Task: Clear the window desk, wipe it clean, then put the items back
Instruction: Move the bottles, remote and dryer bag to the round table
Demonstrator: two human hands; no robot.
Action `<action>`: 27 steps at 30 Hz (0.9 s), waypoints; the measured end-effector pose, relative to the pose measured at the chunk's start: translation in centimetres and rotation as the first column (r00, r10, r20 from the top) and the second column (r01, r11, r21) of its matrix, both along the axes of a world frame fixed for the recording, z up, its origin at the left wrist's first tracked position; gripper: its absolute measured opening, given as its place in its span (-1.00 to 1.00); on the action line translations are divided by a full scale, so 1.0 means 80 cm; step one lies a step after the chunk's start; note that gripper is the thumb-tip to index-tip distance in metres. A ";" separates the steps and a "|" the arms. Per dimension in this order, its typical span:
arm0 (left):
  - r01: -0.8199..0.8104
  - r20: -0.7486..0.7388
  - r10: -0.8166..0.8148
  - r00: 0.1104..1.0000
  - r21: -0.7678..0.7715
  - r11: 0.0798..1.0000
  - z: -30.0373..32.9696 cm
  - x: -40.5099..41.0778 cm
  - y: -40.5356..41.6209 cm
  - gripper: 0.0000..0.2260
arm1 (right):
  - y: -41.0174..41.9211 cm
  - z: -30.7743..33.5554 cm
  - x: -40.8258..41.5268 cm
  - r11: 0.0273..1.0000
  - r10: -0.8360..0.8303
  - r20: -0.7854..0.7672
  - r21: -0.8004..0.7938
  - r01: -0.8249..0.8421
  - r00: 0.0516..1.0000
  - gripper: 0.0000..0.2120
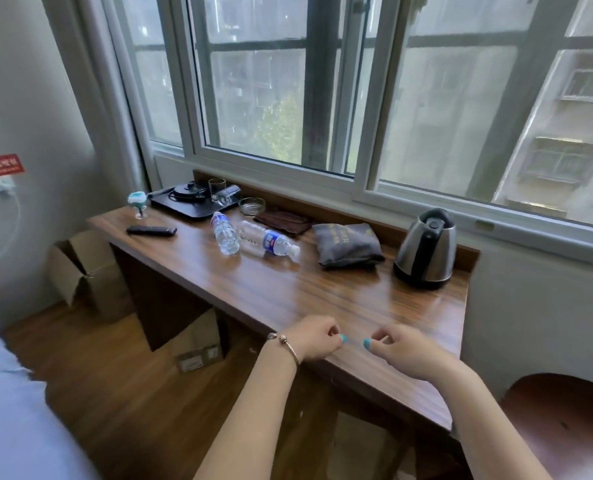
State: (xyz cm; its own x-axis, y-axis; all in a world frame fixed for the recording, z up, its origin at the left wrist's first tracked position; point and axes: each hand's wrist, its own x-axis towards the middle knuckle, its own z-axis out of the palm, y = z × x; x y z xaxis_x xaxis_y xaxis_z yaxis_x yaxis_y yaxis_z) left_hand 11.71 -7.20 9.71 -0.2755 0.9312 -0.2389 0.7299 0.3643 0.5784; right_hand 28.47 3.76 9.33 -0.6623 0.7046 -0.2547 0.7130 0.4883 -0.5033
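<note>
A long wooden desk (288, 292) runs under the window. On it lie two plastic water bottles (224, 233) (271, 242) on their sides, a grey cloth pouch (347, 244), a steel kettle (426, 249), a black remote (151, 231), a brown wallet (283, 221), a glass ashtray (252, 206) and a black tray (193, 200) holding a kettle base and glasses. My left hand (314, 337) and my right hand (400, 351) hover over the desk's near edge, fingers loosely curled, holding nothing.
A small teal-topped object (138, 202) stands at the desk's far left corner. Cardboard boxes (83, 268) (198, 344) sit on the floor beside and under the desk. A bed edge (7, 393) is at the left, a round wooden stool (562, 420) at the right.
</note>
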 end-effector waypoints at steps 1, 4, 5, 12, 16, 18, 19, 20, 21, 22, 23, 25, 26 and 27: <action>-0.019 0.015 0.019 1.000 0.005 1.000 -0.001 -0.011 -0.003 -0.72 | 0.001 -0.003 -0.012 1.000 0.022 -0.007 0.013 -0.022 1.000 -0.84; -0.069 0.067 0.067 0.996 0.030 0.997 -0.005 -0.042 -0.008 -0.71 | 0.008 -0.008 -0.048 0.996 0.067 -0.027 0.065 -0.065 0.997 -0.90; -0.081 0.070 0.078 0.994 0.036 0.996 -0.006 -0.053 -0.008 -0.70 | 0.012 -0.009 -0.062 0.995 0.076 -0.035 0.073 -0.073 0.997 -0.90; -0.195 0.102 0.189 0.977 0.048 0.980 -0.025 -0.157 0.011 -0.68 | 0.053 -0.005 -0.186 0.986 0.138 -0.067 0.102 -0.131 0.988 -0.81; -0.283 0.088 0.273 0.958 0.124 0.951 -0.023 -0.233 0.040 -0.68 | 0.085 0.001 -0.262 0.991 0.126 -0.175 0.073 -0.115 0.976 -0.89; -0.341 0.113 0.324 0.939 0.201 0.918 -0.022 -0.268 0.055 -0.67 | 0.104 0.003 -0.297 0.993 0.113 -0.247 0.067 -0.099 0.962 -0.87; -0.381 0.141 0.356 0.924 0.247 0.891 -0.022 -0.284 0.059 -0.67 | 0.112 0.002 -0.313 0.994 0.101 -0.274 0.066 -0.086 0.957 -0.82; -0.426 0.177 0.389 0.904 0.290 0.857 -0.024 -0.299 0.061 -0.68 | 0.120 0.001 -0.329 0.995 0.088 -0.294 0.070 -0.071 0.952 -0.76; -0.470 0.212 0.421 0.882 0.322 0.822 -0.027 -0.314 0.062 -0.69 | 0.126 -0.002 -0.344 0.996 0.073 -0.311 0.078 -0.052 0.948 -0.71; -0.507 0.237 0.450 0.861 0.340 0.792 -0.031 -0.330 0.060 -0.70 | 0.130 -0.005 -0.358 0.996 0.057 -0.331 0.085 -0.031 0.942 -0.68; -0.536 0.248 0.476 0.844 0.349 0.769 -0.036 -0.346 0.057 -0.69 | 0.133 -0.009 -0.371 0.997 0.037 -0.354 0.081 -0.009 0.935 -0.67; -0.575 0.228 0.528 0.818 0.360 0.735 -0.047 -0.379 0.054 -0.65 | 0.135 -0.020 -0.394 0.998 0.002 -0.385 0.060 0.023 0.923 -0.67; -0.587 0.209 0.551 0.808 0.358 0.726 -0.051 -0.396 0.055 -0.64 | 0.135 -0.025 -0.406 0.998 -0.001 -0.387 0.060 0.027 0.922 -0.66; -0.596 0.199 0.564 0.802 0.350 0.723 -0.055 -0.413 0.058 -0.61 | 0.135 -0.030 -0.418 0.997 0.000 -0.382 0.068 0.028 0.924 -0.66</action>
